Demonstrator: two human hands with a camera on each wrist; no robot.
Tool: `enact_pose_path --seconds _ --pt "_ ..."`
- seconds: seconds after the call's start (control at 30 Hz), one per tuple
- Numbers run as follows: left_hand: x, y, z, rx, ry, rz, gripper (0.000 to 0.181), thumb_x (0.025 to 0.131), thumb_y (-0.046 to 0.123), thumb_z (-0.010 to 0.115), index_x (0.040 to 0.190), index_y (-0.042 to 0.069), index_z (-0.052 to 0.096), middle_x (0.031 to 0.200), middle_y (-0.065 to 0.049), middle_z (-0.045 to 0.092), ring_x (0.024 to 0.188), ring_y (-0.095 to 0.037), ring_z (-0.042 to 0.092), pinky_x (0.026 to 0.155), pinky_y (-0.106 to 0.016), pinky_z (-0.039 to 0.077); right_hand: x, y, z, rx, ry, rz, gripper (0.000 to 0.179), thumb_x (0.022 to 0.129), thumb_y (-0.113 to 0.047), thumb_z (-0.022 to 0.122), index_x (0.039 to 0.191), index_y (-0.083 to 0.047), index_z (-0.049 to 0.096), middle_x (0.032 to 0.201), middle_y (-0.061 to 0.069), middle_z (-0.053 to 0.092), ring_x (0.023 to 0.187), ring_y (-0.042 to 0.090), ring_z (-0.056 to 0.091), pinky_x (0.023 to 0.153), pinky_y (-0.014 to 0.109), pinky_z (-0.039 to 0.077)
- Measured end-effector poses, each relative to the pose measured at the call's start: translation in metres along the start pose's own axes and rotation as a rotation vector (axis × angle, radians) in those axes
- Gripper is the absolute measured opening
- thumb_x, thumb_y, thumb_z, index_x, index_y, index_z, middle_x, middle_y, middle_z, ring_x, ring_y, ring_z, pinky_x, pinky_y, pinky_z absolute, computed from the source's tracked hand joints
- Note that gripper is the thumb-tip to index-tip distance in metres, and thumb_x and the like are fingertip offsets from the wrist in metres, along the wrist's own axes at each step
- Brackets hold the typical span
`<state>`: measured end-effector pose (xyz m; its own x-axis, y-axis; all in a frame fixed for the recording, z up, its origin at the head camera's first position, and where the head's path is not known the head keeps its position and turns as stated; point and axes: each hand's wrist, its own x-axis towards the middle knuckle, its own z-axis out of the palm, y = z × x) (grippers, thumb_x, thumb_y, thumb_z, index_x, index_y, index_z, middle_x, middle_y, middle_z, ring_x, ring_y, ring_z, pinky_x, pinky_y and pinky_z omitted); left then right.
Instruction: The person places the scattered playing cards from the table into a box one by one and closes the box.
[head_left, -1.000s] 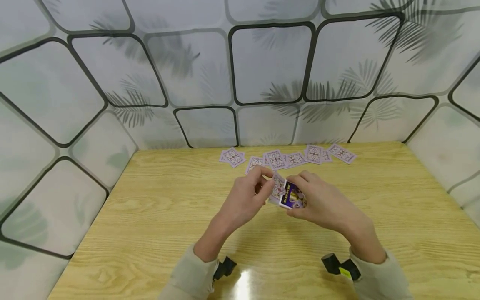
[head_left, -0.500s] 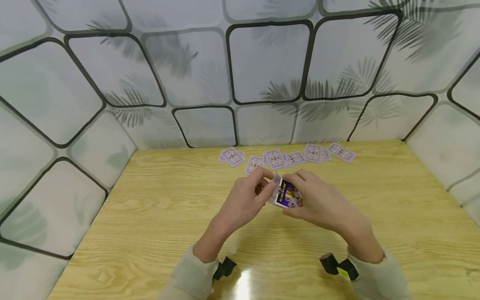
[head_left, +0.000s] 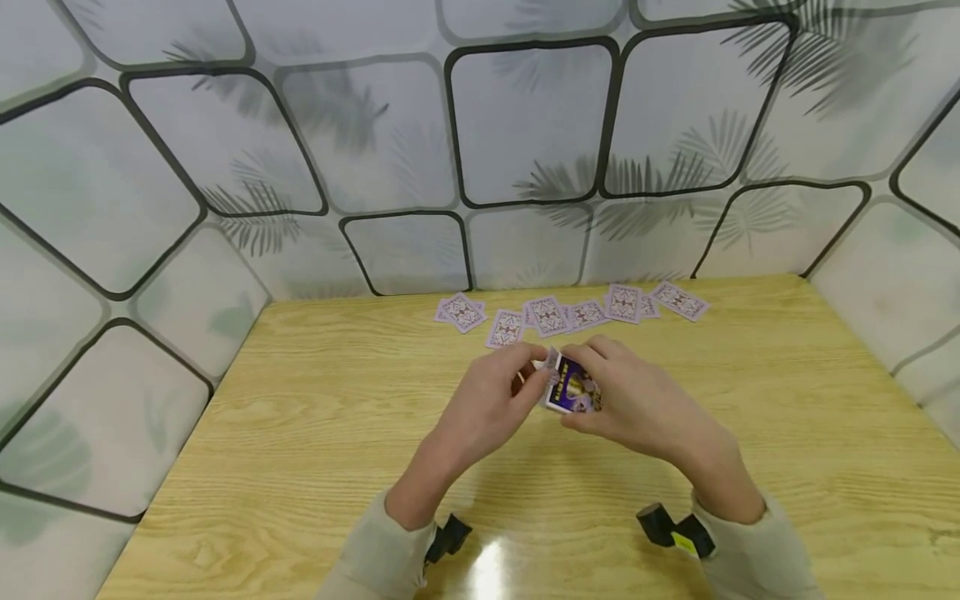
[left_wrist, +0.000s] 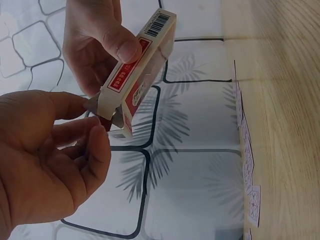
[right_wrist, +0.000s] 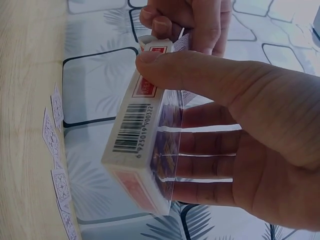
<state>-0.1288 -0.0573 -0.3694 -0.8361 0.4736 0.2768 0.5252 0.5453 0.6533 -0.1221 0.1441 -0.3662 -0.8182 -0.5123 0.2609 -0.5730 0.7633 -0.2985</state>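
Observation:
My right hand (head_left: 645, 404) grips a small playing card box (head_left: 576, 388), its thumb along the side printed with a barcode and a red panel. A purple and yellow face of the box shows in the head view. In the right wrist view the card box (right_wrist: 132, 130) has a clear window side, with the fingers spread behind it. At the opened end, my left hand (head_left: 487, 400) pinches a playing card (head_left: 553, 360) between thumb and index finger. Only a short strip of that card shows; the rest is hidden by the box and fingers. Both hands are above the table.
Several patterned playing cards (head_left: 547, 316) lie face down in a loose row along the back of the wooden table (head_left: 322, 417). Behind them rises a pale wall covering (head_left: 532, 125) with leaf prints. A black wrist device (head_left: 675, 532) sits at the right cuff.
The box has shifted left toward my left hand, and much less of the pinched card shows outside its end. My left hand has hardly moved; the cards on the table lie as before.

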Motion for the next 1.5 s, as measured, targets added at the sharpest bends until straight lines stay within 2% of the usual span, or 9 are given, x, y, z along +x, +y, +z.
enact_pose_path --seconds 0.23,0.4,0.53,0.77,0.93,1.23,1.33,1.5 --pt "-0.003 0.004 0.002 0.267 -0.065 0.081 0.039 0.099 0.024 0.049 0.131 0.004 0.055 0.091 -0.001 0.054 0.071 -0.008 0.048 0.056 -0.015 0.041 0.0 0.001 0.0 -0.011 0.006 0.0 0.07 0.071 -0.036 0.082 0.126 -0.005 0.054 0.109 0.007 0.058 0.087 0.014 0.054 0.07 0.029 0.05" --pt "-0.004 0.005 0.004 0.347 -0.115 0.112 0.041 0.098 0.025 0.05 0.133 0.005 0.053 0.093 -0.002 0.054 0.07 -0.008 0.045 0.055 -0.015 0.039 0.001 0.002 0.002 -0.019 0.022 -0.018 0.065 0.071 -0.032 0.083 0.123 -0.003 0.056 0.105 0.008 0.058 0.084 0.014 0.054 0.068 0.029 0.049" --pt "-0.005 0.006 0.004 0.369 -0.149 0.12 0.043 0.098 0.026 0.05 0.135 0.005 0.051 0.093 -0.003 0.053 0.071 -0.008 0.044 0.055 -0.016 0.038 0.001 0.002 0.002 -0.033 0.023 -0.015 0.065 0.07 -0.031 0.083 0.123 -0.003 0.056 0.105 0.007 0.057 0.084 0.014 0.054 0.068 0.029 0.049" --pt "-0.004 0.004 0.003 0.343 -0.183 0.129 0.042 0.097 0.026 0.052 0.134 0.007 0.052 0.096 -0.002 0.054 0.075 -0.008 0.046 0.056 -0.015 0.039 0.001 0.002 0.002 -0.043 0.022 -0.006 0.067 0.07 -0.033 0.083 0.124 -0.003 0.056 0.105 0.008 0.058 0.083 0.014 0.054 0.067 0.028 0.049" --pt "-0.003 0.001 0.002 0.315 -0.209 0.149 0.035 0.098 0.026 0.052 0.128 0.009 0.054 0.1 -0.001 0.054 0.081 -0.006 0.049 0.06 -0.014 0.041 0.0 0.003 0.002 -0.039 0.016 -0.004 0.065 0.072 -0.031 0.082 0.124 -0.002 0.055 0.106 0.009 0.058 0.085 0.014 0.055 0.068 0.03 0.049" --pt "0.002 0.002 -0.001 0.279 -0.228 0.153 0.034 0.097 0.027 0.053 0.127 0.011 0.055 0.102 0.0 0.055 0.09 -0.009 0.055 0.066 -0.015 0.044 -0.002 0.006 -0.002 -0.025 0.012 0.008 0.066 0.071 -0.033 0.082 0.124 -0.004 0.055 0.106 0.008 0.057 0.084 0.014 0.054 0.067 0.029 0.049" --pt "0.004 0.001 -0.002 0.23 -0.246 0.155 0.034 0.098 0.026 0.052 0.128 0.011 0.055 0.102 0.001 0.055 0.093 -0.009 0.056 0.07 -0.016 0.045 -0.004 0.008 -0.003 -0.023 0.003 0.024 0.068 0.071 -0.035 0.082 0.126 -0.005 0.055 0.108 0.007 0.057 0.084 0.013 0.054 0.067 0.027 0.049" --pt "0.009 -0.011 -0.013 0.082 -0.255 0.141 0.031 0.099 0.024 0.049 0.127 0.012 0.056 0.099 0.004 0.056 0.084 -0.007 0.053 0.069 -0.02 0.047 -0.004 0.007 -0.006 0.0 -0.004 0.037 0.071 0.071 -0.037 0.082 0.129 -0.007 0.053 0.111 0.006 0.056 0.084 0.012 0.052 0.067 0.026 0.047"
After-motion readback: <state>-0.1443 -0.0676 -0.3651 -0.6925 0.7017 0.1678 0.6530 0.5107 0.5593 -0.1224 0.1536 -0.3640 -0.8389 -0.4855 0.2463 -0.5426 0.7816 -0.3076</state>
